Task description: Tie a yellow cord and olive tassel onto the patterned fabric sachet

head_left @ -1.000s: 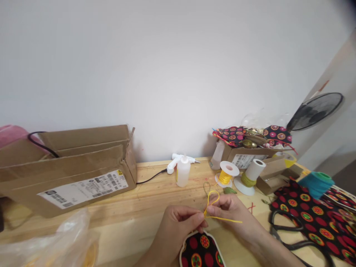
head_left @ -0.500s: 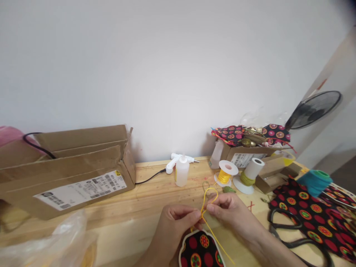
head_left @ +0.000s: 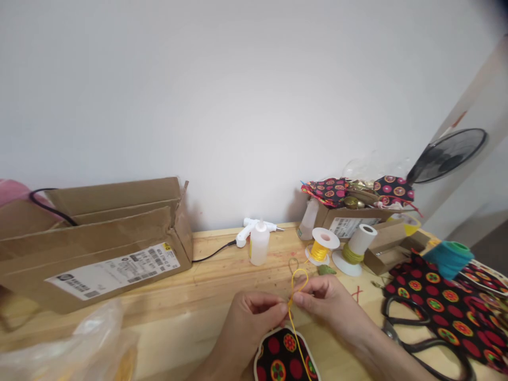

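Yellow cord (head_left: 300,273) stands up in a loop between my two hands, its free end trailing down over a dark patterned fabric piece (head_left: 284,353) with a pale border. My left hand (head_left: 254,323) is closed, thumb and fingers pinching the cord just above that piece. Closed as well, my right hand (head_left: 323,299) pinches the loop's right side. The fingertips nearly meet where the cord crosses. How the cord joins the fabric piece is hidden behind my left fingers.
Behind my hands stand a white bottle (head_left: 259,246), a glue gun (head_left: 248,231), a yellow cord spool (head_left: 320,248) and a green cord spool (head_left: 354,251). Black scissors (head_left: 413,346) and patterned fabric (head_left: 444,312) lie right. A cardboard box (head_left: 119,238) and a plastic bag (head_left: 75,338) are left.
The cord loop has become a little smaller and its trailing end has swung left across the fabric piece. Both hands keep their pinch at nearly the same place.
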`<state>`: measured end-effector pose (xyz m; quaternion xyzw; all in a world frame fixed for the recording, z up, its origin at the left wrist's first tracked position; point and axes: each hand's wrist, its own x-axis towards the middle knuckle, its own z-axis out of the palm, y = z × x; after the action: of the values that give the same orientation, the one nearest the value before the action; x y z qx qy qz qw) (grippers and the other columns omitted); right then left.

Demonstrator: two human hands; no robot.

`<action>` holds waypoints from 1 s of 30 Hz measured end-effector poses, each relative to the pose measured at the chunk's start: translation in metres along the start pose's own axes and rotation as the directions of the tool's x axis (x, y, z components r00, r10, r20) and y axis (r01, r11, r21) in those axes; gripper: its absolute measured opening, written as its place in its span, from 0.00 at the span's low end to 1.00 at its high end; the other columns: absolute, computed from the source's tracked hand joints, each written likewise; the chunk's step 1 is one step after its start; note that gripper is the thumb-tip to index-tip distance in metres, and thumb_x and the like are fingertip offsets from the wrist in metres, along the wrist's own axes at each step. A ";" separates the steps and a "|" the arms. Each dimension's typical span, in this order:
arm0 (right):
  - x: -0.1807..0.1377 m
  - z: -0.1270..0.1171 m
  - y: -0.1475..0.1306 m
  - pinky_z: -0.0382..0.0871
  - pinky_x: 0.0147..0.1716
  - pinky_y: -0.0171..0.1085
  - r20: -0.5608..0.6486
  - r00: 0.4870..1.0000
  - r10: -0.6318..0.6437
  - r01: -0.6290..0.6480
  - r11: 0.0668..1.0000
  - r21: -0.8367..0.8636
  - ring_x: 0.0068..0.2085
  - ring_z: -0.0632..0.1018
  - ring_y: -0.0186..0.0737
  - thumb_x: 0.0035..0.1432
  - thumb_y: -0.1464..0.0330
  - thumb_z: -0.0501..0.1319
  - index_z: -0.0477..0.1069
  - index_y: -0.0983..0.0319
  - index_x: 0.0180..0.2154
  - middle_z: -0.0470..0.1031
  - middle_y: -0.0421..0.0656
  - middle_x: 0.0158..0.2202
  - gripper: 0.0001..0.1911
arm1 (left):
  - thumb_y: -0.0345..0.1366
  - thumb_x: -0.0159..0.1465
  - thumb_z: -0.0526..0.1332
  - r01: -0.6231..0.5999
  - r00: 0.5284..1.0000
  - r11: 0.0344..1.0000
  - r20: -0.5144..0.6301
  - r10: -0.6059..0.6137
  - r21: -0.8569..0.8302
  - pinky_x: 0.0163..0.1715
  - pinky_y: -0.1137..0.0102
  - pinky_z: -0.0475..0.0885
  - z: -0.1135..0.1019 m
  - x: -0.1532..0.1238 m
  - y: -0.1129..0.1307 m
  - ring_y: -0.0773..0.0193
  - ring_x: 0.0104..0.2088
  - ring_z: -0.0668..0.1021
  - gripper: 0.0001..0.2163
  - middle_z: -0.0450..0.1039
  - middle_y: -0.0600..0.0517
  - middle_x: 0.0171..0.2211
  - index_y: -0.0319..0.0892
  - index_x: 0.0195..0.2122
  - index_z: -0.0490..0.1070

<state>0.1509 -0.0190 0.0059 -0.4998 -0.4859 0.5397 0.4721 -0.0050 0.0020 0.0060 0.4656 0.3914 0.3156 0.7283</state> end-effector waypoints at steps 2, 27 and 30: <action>0.000 0.000 0.000 0.56 0.22 0.29 0.029 1.000 -0.007 0.007 1.000 0.011 0.21 0.65 0.27 0.41 0.62 0.66 0.75 0.65 0.22 0.70 0.38 0.19 0.11 | 0.37 0.46 0.63 0.012 1.000 1.000 0.002 -0.012 -0.006 0.15 0.76 0.51 -0.001 0.000 0.000 0.74 0.14 0.61 0.10 0.64 0.56 0.12 0.36 0.14 0.70; 0.000 0.001 -0.006 0.58 0.23 0.30 0.111 0.985 -0.132 0.150 0.974 -0.170 0.23 0.66 0.30 0.45 0.63 0.63 0.68 0.64 0.22 0.66 0.37 0.20 0.11 | 0.35 0.47 0.64 -0.005 0.998 1.000 0.056 0.005 -0.012 0.17 0.77 0.55 -0.004 0.002 -0.004 0.74 0.16 0.64 0.07 0.68 0.54 0.15 0.36 0.19 0.74; -0.001 0.002 -0.011 0.60 0.24 0.30 0.139 0.979 -0.150 0.174 0.968 -0.179 0.24 0.67 0.31 0.47 0.63 0.62 0.66 0.64 0.23 0.67 0.37 0.21 0.11 | 0.36 0.49 0.63 0.019 0.990 0.990 0.144 0.001 -0.138 0.19 0.76 0.57 -0.008 0.004 -0.007 0.73 0.17 0.66 0.07 0.69 0.53 0.17 0.35 0.23 0.74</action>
<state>0.1494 -0.0195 0.0171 -0.4665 -0.6030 0.4805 0.4334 -0.0093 0.0059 -0.0031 0.4333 0.3170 0.3046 0.7867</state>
